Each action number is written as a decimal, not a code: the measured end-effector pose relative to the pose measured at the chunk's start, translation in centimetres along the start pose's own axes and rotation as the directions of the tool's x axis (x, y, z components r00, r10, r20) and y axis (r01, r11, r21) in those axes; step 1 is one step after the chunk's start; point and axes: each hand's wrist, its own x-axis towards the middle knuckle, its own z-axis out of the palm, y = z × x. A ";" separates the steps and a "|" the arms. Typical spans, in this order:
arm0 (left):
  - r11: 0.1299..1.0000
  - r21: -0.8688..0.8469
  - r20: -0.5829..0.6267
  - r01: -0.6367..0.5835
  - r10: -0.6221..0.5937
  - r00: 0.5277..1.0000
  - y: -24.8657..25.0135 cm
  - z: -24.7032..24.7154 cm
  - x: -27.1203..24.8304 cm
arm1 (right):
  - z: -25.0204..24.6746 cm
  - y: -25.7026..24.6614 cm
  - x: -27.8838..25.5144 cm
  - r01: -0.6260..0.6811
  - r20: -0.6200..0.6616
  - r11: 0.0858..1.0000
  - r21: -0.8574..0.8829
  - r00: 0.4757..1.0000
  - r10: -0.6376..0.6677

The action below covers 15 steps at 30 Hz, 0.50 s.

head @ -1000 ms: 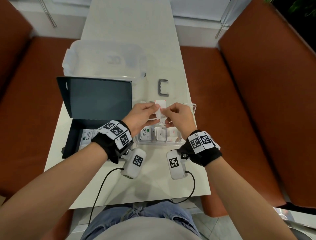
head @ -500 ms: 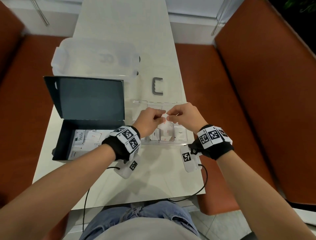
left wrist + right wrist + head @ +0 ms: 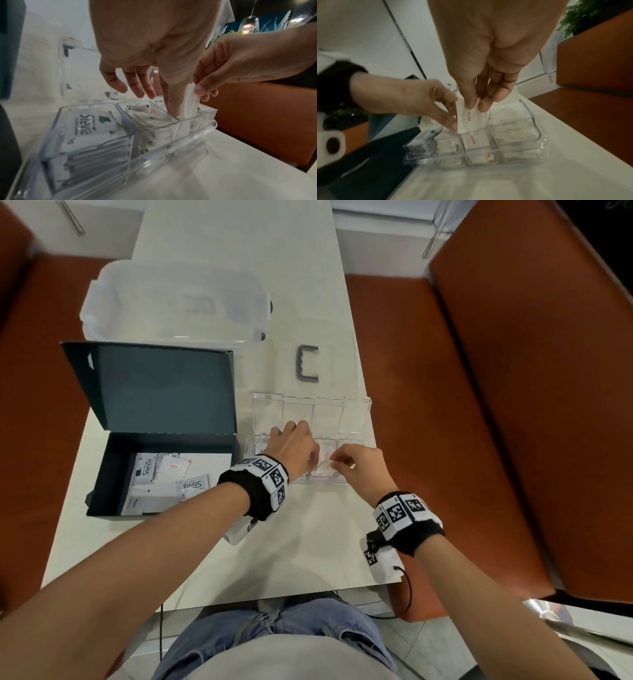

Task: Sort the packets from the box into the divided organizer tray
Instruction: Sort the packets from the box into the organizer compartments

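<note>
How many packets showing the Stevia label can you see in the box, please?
2: Stevia packet far left in the box, second Stevia packet near its middle; others may be hidden.

Table (image 3: 239, 244): open box (image 3: 102, 474) at near left edge, lid (image 3: 161, 392) standing at its far side, loose packets (image 3: 171, 474) inside. Organizer tray (image 3: 352, 479) just right of box, toward right edge; its lid (image 3: 308, 414) lies open behind it. Plastic tub (image 3: 171, 299) behind box. Handle-shaped part (image 3: 307, 367) behind tray lid, right of tub. Both hands over tray: left hand (image 3: 291, 451), right hand (image 3: 363, 470), one packet (image 3: 468, 116) between them, standing in the third compartment from left.
</note>
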 end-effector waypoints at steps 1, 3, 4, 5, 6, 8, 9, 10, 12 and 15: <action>1.000 0.002 -0.003 0.002 -0.002 1.000 0.1 0.1 0.1 | 0.4 0.1 -0.1 0.007 0.009 1.000 -0.014 1.000 -0.007; 1.000 -0.006 -0.008 0.005 -0.005 1.000 0.1 0.4 0.2 | 1.1 0.4 -0.2 0.021 0.021 0.998 -0.052 1.000 -0.020; 1.000 -0.006 -0.011 0.006 -0.006 1.000 0.1 0.5 0.2 | 1.5 0.4 -0.3 0.025 0.024 0.997 -0.076 0.999 -0.023; 1.000 -0.002 -0.014 0.007 -0.007 1.000 0.2 0.6 0.3 | 1.9 0.5 -0.3 0.027 0.025 0.995 -0.096 0.999 -0.025; 1.000 0.000 -0.018 0.008 -0.008 1.000 0.1 0.7 0.3 | 2.2 0.5 -0.3 0.025 0.024 0.994 -0.109 0.999 -0.023; 1.000 -0.007 -0.018 0.014 -0.014 1.000 0.0 0.8 0.4 | 2.7 0.4 -0.2 0.010 0.022 0.992 -0.122 1.000 -0.007; 1.000 -0.013 -0.015 0.015 -0.016 1.000 0.0 0.9 0.4 | 2.8 0.4 -0.1 0.004 0.021 0.992 -0.127 1.000 -0.001; 1.000 -0.019 -0.014 0.016 -0.016 1.000 -0.1 0.9 0.4 | 2.9 0.4 -0.1 0.003 0.020 0.991 -0.130 1.000 -0.001; 0.999 -0.032 -0.012 0.014 -0.014 1.000 -0.2 0.9 0.4 | 3.0 0.4 0.0 0.006 0.019 0.992 -0.126 1.000 -0.004; 0.999 -0.049 -0.012 0.009 -0.010 1.000 -0.4 1.0 0.3 | 2.9 0.4 0.4 0.002 0.048 0.993 -0.118 0.999 0.003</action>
